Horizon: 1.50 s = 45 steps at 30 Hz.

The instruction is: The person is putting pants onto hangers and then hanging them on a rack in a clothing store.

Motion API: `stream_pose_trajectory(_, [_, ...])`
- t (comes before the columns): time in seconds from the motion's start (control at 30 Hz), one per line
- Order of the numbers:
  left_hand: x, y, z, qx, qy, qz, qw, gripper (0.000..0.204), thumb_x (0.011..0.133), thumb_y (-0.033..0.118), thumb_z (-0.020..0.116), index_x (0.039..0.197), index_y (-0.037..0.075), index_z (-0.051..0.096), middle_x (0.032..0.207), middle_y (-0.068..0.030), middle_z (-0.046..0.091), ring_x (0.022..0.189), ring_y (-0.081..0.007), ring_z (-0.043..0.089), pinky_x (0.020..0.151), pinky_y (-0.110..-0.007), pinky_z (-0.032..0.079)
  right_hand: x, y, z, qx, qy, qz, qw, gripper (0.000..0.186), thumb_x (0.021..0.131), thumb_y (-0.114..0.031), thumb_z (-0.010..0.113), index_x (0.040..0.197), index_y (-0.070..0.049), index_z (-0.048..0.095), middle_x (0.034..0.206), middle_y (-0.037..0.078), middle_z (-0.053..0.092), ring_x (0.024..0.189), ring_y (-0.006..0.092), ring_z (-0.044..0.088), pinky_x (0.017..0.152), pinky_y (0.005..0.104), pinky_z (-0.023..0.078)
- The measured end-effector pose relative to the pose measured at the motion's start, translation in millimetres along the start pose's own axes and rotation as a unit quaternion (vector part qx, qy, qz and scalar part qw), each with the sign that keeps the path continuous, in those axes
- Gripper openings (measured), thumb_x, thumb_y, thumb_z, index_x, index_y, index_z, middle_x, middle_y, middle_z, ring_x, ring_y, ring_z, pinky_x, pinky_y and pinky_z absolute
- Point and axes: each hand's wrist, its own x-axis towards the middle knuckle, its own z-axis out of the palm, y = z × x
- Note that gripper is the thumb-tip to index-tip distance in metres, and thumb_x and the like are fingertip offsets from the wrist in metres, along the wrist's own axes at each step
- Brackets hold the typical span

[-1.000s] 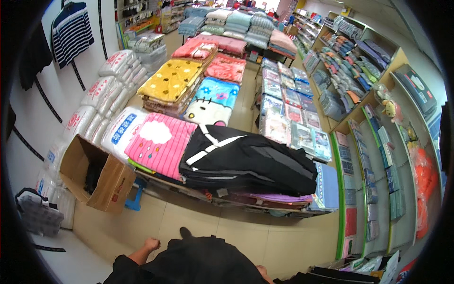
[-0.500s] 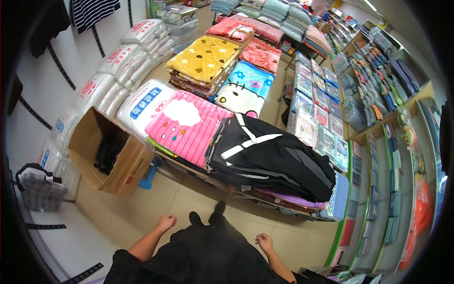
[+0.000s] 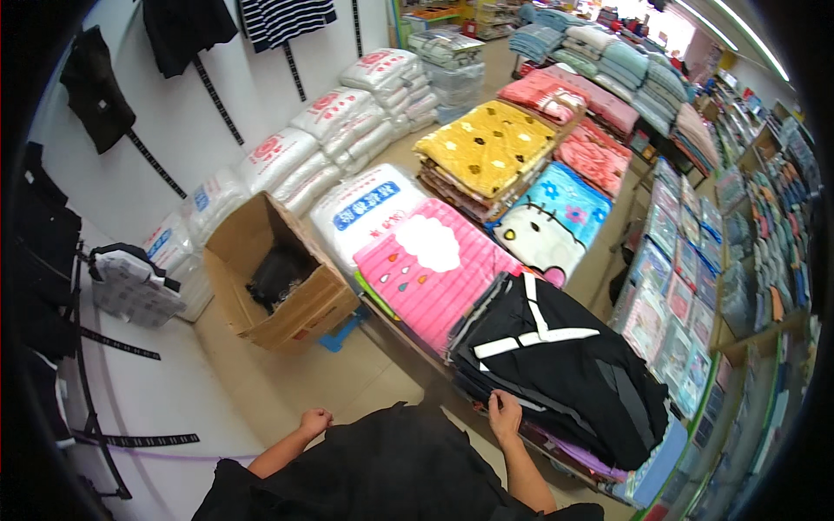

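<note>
A pile of folded black garments (image 3: 578,369) with white and grey stripes lies at the near right end of the display table. My right hand (image 3: 505,413) is at the pile's near edge, its fingers slightly bent and apart. Whether the fingertips touch the cloth cannot be made out. My left hand (image 3: 315,422) hangs low beside my body, fingers curled in, nothing visible in it. Left of the garments lies a pink striped blanket (image 3: 443,269) with a white cloud on it.
An open cardboard box (image 3: 304,317) with something black inside stands left of the table, above a blue stool (image 3: 345,333). White plastic-wrapped packs (image 3: 334,117) line the wall. Yellow (image 3: 486,148) and blue (image 3: 560,213) blankets lie farther back. Goods shelves (image 3: 764,260) stand at right.
The view has swung right, and the table appears closer. My right hand has risen from beside my body to the garment pile's near edge. My left hand stays low and curled.
</note>
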Motion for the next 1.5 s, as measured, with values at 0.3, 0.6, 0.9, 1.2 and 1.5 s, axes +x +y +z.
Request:
stream_pose_trajectory(0.3, [-30.6, 28.3, -20.8, -0.063, 0.111, -0.021, 0.992, 0.031, 0.102, 0.027, 0.062, 0.098, 0.001, 0.078, 0.085, -0.0104, 0.078, 0.078, -0.0205, 0.075, 0.076, -0.036, 0.059, 110.0, -43.8, 44.6, 0.124, -0.172, -0.024, 0.977, 0.023, 0.102, -0.019, 0.068, 0.109, 0.001, 0.076, 0.086, 0.018, 0.077, 0.08, 0.0294, 0.077, 0.075, 0.0387, 0.059])
stream_pose_trajectory(0.6, [-33.1, 112.9, -75.7, -0.049, 0.29, 0.105, 0.95, 0.036, 0.106, 0.035, 0.063, 0.097, 0.002, 0.074, 0.082, -0.0167, 0.073, 0.076, -0.0332, 0.072, 0.071, -0.043, 0.055, 156.2, -81.2, 101.3, 0.088, -0.281, -0.092, 0.951, 0.022, 0.103, -0.017, 0.068, 0.111, 0.002, 0.076, 0.083, 0.014, 0.074, 0.076, 0.0216, 0.071, 0.073, 0.0355, 0.056])
stream_pose_trajectory(0.9, [83.7, 185.2, -252.5, -0.073, 0.375, 0.186, 0.905, 0.029, 0.106, 0.03, 0.066, 0.1, 0.002, 0.07, 0.086, -0.0175, 0.071, 0.075, -0.0318, 0.07, 0.069, -0.04, 0.054, 176.7, -128.0, 181.8, -0.035, -0.388, -0.026, 0.921, 0.023, 0.099, -0.019, 0.07, 0.109, 0.001, 0.076, 0.091, 0.021, 0.076, 0.083, 0.034, 0.075, 0.078, 0.0414, 0.058])
stream_pose_trajectory(1.2, [347.3, 82.8, -323.0, 0.114, 0.12, 0.037, 0.986, 0.024, 0.091, 0.016, 0.07, 0.111, 0.003, 0.074, 0.105, -0.021, 0.078, 0.097, -0.0399, 0.076, 0.086, -0.048, 0.06, 175.0, -171.3, 237.8, -0.055, -0.434, 0.131, 0.89, 0.019, 0.103, -0.016, 0.069, 0.108, 0.001, 0.075, 0.081, 0.008, 0.074, 0.077, 0.011, 0.07, 0.073, 0.0306, 0.056])
stream_pose_trajectory(1.5, [471.0, 54.3, -281.2, 0.259, 0.009, -0.062, 0.964, 0.067, 0.09, 0.022, 0.069, 0.153, 0.006, 0.051, 0.159, -0.0166, 0.052, 0.147, -0.0362, 0.05, 0.118, -0.051, 0.046, 150.6, -193.0, 260.2, -0.056, -0.389, 0.258, 0.883, 0.017, 0.105, -0.015, 0.069, 0.106, 0.0, 0.075, 0.089, 0.005, 0.075, 0.078, 0.0105, 0.069, 0.072, 0.0288, 0.055])
